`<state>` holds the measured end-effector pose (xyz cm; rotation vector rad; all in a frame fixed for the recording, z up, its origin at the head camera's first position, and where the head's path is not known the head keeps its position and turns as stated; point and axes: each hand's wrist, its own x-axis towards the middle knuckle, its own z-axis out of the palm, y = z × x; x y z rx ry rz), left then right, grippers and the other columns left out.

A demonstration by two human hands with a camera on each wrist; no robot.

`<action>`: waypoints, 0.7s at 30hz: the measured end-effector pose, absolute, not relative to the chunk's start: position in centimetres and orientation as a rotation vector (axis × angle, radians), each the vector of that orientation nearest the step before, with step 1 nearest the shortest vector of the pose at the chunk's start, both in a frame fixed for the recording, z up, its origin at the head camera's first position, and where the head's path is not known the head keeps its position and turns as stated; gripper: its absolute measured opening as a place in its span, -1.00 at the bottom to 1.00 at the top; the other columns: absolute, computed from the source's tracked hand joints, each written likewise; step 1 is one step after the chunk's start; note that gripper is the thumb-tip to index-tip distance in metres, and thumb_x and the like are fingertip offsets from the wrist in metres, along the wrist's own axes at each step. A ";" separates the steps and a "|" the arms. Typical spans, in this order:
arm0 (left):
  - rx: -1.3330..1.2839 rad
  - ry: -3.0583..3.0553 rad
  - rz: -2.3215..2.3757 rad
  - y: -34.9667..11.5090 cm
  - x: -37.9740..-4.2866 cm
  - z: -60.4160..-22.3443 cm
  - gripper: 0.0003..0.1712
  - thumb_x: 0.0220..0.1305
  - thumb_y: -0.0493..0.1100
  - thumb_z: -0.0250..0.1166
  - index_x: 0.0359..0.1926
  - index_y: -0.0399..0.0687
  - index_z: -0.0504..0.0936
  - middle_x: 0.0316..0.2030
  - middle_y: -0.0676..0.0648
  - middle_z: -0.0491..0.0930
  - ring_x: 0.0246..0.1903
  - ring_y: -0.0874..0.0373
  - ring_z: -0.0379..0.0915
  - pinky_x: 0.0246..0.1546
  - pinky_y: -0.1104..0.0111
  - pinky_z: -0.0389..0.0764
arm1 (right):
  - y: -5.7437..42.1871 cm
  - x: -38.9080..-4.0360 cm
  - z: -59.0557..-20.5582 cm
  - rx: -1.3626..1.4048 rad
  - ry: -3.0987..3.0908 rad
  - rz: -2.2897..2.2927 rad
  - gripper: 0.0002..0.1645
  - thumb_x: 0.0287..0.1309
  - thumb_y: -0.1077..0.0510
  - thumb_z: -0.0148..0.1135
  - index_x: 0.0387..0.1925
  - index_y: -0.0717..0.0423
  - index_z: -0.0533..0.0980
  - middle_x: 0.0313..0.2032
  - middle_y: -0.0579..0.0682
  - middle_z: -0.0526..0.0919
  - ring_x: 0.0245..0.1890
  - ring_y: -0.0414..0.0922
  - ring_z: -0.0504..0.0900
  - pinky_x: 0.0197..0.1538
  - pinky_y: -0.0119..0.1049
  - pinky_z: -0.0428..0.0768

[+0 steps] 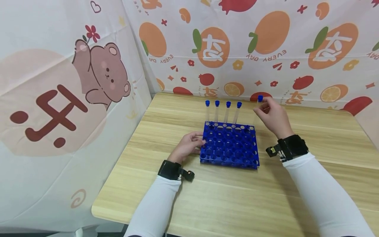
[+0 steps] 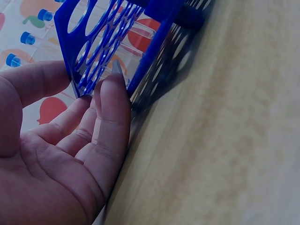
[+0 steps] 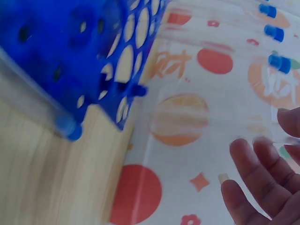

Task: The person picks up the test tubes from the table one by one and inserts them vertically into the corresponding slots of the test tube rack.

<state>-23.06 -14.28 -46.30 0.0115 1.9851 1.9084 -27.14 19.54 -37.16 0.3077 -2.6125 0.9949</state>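
Observation:
A blue plastic test tube rack (image 1: 228, 144) with rows of round holes stands on the table. Several clear test tubes with blue caps (image 1: 228, 104) stick up from its back row, tilting slightly. At the rack's left end my left hand (image 1: 188, 145) grips the edge, thumb on the top plate (image 2: 82, 35) and fingers lower down. Behind the rack's back right corner, my right hand (image 1: 273, 117) pinches another blue-capped test tube (image 1: 260, 99) near its top, held upright above table level. In the right wrist view, the fingers (image 3: 262, 180) are partly cut off and the clear tube is faint.
The wooden table (image 1: 319, 141) reaches back to a patterned cloth (image 1: 183, 59) hanging behind it. Another cloth with a printed bear (image 1: 106, 74) hangs along the left. Black straps with small cameras (image 1: 293, 147) sit on both wrists.

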 end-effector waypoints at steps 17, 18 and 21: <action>0.014 1.986 1.900 -14.3 -23.0 -46.1 -0.49 0.31 -0.28 0.24 0.28 -0.14 0.45 -0.04 -0.23 0.63 -0.25 0.15 0.58 -0.30 0.30 0.71 | 16.9 -27.3 -37.3 0.377 -2.582 1.093 -0.61 0.31 0.03 0.23 0.06 0.14 0.45 -0.22 0.14 0.66 -0.25 0.06 0.67 -0.14 0.00 0.67; 0.012 1.986 1.902 -14.3 -23.0 -46.1 -0.49 0.30 -0.28 0.24 0.28 -0.14 0.45 -0.05 -0.22 0.63 -0.25 0.15 0.58 -0.30 0.30 0.71 | 16.8 -27.3 -37.4 0.374 -2.596 1.094 -0.61 0.31 0.03 0.23 0.06 0.14 0.44 -0.21 0.14 0.66 -0.24 0.06 0.67 -0.13 0.02 0.67; 0.008 1.987 1.908 -14.3 -23.1 -46.2 -0.50 0.30 -0.29 0.25 0.26 -0.14 0.46 -0.08 -0.19 0.64 -0.26 0.15 0.58 -0.30 0.30 0.71 | 16.8 -27.4 -37.8 0.364 -2.634 1.100 -0.61 0.31 0.04 0.24 0.07 0.14 0.43 -0.19 0.15 0.66 -0.21 0.07 0.68 -0.10 0.05 0.68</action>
